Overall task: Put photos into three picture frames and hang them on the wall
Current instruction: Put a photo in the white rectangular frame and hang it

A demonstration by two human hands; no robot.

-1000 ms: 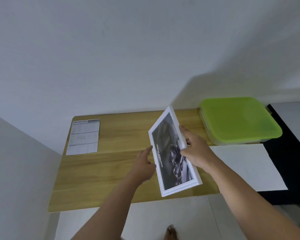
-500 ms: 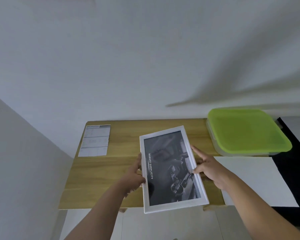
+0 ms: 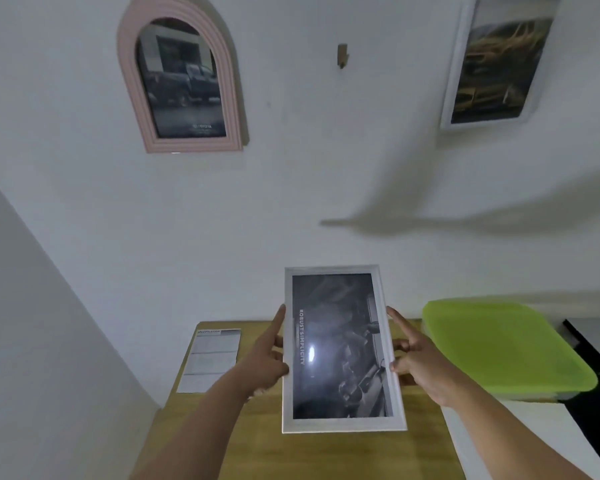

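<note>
White frame (image 3: 342, 348), already filled, held upright above the table (image 3: 326, 455), face to the wearer. Left hand (image 3: 262, 362) and right hand (image 3: 420, 362) each clamp a long edge, forefinger laid up along it, probably to keep it square. Bare hook (image 3: 342, 56) on the wall (image 3: 291, 202), between pink arched frame (image 3: 181, 81) and hung white frame (image 3: 496, 60): likely its destination.

The white frame (image 3: 340, 348), tilted before, now faces the camera, raised off the worktop (image 3: 326, 455), with left hand (image 3: 262, 367) and right hand (image 3: 421, 370) holding its sides.
</note>
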